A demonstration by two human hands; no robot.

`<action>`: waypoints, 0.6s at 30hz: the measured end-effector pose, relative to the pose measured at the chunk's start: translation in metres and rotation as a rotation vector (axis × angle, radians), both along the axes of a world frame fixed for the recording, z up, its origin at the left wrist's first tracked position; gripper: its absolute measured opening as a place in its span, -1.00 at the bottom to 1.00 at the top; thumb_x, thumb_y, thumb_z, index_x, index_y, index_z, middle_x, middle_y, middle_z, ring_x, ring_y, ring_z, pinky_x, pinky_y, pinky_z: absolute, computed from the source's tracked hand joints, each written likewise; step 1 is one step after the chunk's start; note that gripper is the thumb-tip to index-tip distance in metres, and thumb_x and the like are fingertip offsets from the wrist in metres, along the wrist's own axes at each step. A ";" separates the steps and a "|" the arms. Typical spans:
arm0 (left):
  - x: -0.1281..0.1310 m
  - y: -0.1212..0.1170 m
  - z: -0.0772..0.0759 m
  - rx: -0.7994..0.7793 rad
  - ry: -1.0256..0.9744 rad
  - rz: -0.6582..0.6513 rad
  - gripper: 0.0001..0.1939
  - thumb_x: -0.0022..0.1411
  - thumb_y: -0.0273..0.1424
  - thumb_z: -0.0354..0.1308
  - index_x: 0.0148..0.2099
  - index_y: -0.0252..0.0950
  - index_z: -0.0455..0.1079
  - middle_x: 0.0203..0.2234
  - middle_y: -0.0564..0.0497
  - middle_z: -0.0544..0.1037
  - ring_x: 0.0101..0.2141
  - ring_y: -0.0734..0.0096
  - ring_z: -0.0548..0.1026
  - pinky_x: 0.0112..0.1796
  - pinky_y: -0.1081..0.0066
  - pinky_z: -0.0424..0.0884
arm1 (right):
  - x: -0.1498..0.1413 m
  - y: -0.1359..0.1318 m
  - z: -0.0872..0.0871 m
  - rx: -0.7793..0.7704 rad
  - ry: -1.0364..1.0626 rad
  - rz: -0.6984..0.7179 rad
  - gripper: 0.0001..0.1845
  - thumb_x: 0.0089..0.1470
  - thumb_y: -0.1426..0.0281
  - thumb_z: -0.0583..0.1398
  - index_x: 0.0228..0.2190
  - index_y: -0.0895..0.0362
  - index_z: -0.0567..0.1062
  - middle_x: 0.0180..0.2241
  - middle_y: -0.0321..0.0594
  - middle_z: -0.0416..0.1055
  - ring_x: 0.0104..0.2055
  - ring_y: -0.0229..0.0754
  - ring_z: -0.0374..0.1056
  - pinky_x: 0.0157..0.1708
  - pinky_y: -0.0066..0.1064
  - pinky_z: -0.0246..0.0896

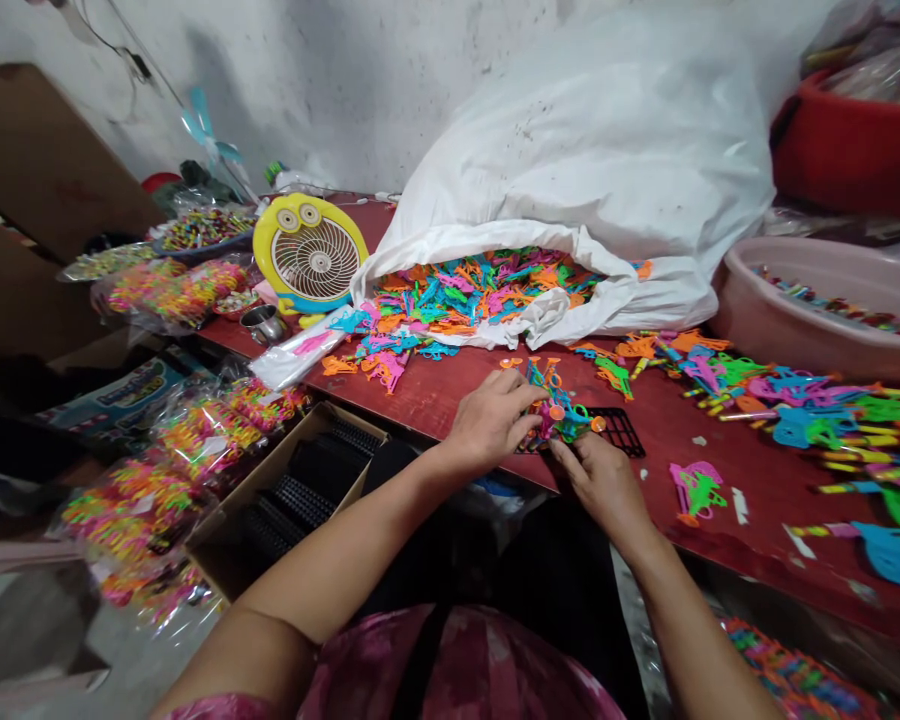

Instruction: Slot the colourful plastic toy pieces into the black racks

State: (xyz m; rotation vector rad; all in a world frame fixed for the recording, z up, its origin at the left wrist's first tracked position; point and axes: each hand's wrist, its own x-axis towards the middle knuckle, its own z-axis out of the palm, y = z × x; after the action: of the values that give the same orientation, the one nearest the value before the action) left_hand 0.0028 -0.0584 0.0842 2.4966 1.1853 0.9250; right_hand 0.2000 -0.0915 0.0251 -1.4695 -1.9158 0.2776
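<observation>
A cluster of small bright plastic toys (553, 408) in pink, green, blue and orange stands over a black grid tray (621, 430) near the table's front edge. My left hand (495, 418) grips the cluster from the left, thumb and fingers bent around it. From the front right, my right hand (598, 478) pinches the lower part of the same cluster. Several orange round ends stick out of it. The hands and toys hide much of the tray, and individual pieces at my fingertips are hard to make out.
Behind my hands, a large white sack (592, 150) spills similar toys onto the red table (450, 385). More toys with yellow sticks (862, 440) lie at right, by a pink basin (832, 310). A yellow fan (311, 250) stands left; below it, a cardboard box (225, 520) holds black trays.
</observation>
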 end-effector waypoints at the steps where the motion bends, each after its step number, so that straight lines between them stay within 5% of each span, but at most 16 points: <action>1: 0.000 0.000 0.000 -0.003 -0.002 0.000 -0.77 0.33 -0.36 0.15 0.02 -0.20 0.43 -0.14 -0.06 0.46 -0.07 0.22 0.41 -0.09 0.27 0.41 | 0.000 0.000 -0.001 0.012 -0.029 0.003 -0.48 0.24 -0.02 -0.02 -0.60 0.04 0.23 -0.62 -0.26 0.26 -0.58 -0.23 0.16 -0.51 -0.37 -0.03; 7: -0.002 -0.003 0.002 -0.013 -0.031 -0.024 -0.73 0.30 -0.36 0.16 0.04 -0.22 0.42 -0.16 -0.07 0.44 -0.09 0.22 0.39 -0.10 0.28 0.39 | -0.004 0.002 -0.005 0.029 -0.161 -0.028 -0.63 0.27 0.15 -0.01 -0.45 0.10 0.36 -0.52 -0.15 0.38 -0.53 -0.16 0.25 -0.49 -0.35 -0.01; 13: 0.005 -0.005 0.011 0.067 -0.003 -0.035 -0.43 0.15 -0.13 0.30 0.15 -0.24 0.36 0.00 -0.16 0.42 -0.01 0.10 0.36 -0.03 0.16 0.33 | -0.008 0.003 -0.004 -0.029 0.020 0.110 -0.81 0.21 0.31 0.02 -0.30 0.11 0.39 -0.35 -0.10 0.48 -0.33 -0.10 0.41 -0.33 -0.35 0.25; 18: 0.018 0.000 0.016 0.113 0.059 -0.052 -0.61 0.25 -0.06 0.20 -0.04 -0.24 0.47 -0.18 -0.10 0.53 -0.12 0.17 0.42 -0.08 0.18 0.28 | -0.013 0.005 -0.003 -0.054 -0.051 0.087 -0.72 0.23 0.33 -0.02 -0.27 0.14 0.46 -0.32 -0.06 0.52 -0.31 -0.08 0.45 -0.35 -0.36 0.25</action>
State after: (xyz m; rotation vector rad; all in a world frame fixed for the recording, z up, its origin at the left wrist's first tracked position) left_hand 0.0204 -0.0588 0.1003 2.6475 1.1093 0.9352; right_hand 0.1873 -0.0866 0.0220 -1.4431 -2.0305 0.3372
